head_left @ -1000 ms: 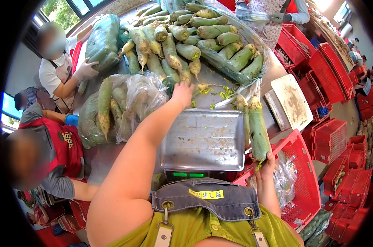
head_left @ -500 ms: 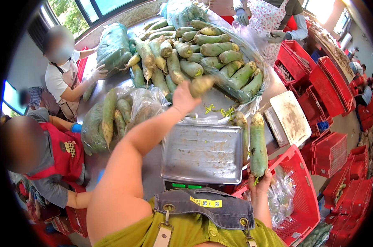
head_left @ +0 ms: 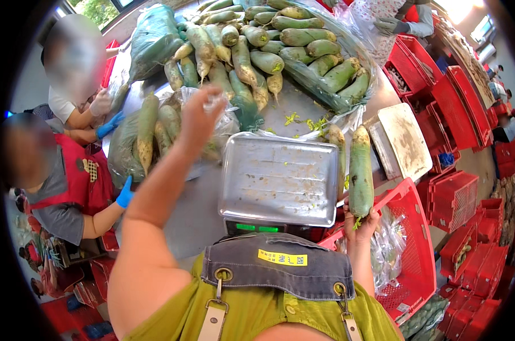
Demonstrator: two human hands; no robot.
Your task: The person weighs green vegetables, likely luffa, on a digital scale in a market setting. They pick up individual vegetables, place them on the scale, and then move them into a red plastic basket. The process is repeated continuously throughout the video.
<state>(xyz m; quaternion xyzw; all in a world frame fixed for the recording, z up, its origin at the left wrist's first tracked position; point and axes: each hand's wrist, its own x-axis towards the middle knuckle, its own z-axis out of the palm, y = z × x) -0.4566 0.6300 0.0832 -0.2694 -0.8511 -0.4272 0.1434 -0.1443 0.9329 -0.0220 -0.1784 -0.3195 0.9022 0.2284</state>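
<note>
A large green radish (head_left: 361,170) stands on end in my right hand (head_left: 362,225), its leafy stub down in my fingers, beside the scale's right edge. Another radish (head_left: 336,142) lies just left of it, partly hidden. My left hand (head_left: 203,113) is raised over a clear plastic bag (head_left: 226,122), blurred by motion. Its fingers look bent and apart, and I see nothing held in it. Ahead lies a big heap of green radishes (head_left: 243,59), partly inside a spread green plastic bag (head_left: 308,85). The steel scale pan (head_left: 278,182) in front of me holds only dirt specks.
A red crate (head_left: 419,238) with bagged produce stands at my right, below a dirty white board (head_left: 405,139). Two co-workers stand at the left; one's blue gloves (head_left: 125,193) are near a bag of radishes (head_left: 123,142). Stacked red crates (head_left: 462,105) fill the far right.
My left hand has let go of a radish at the heap and swung back left toward the clear bag. The right hand still holds its radish. The near co-worker's gloved hands have come up beside the bag.
</note>
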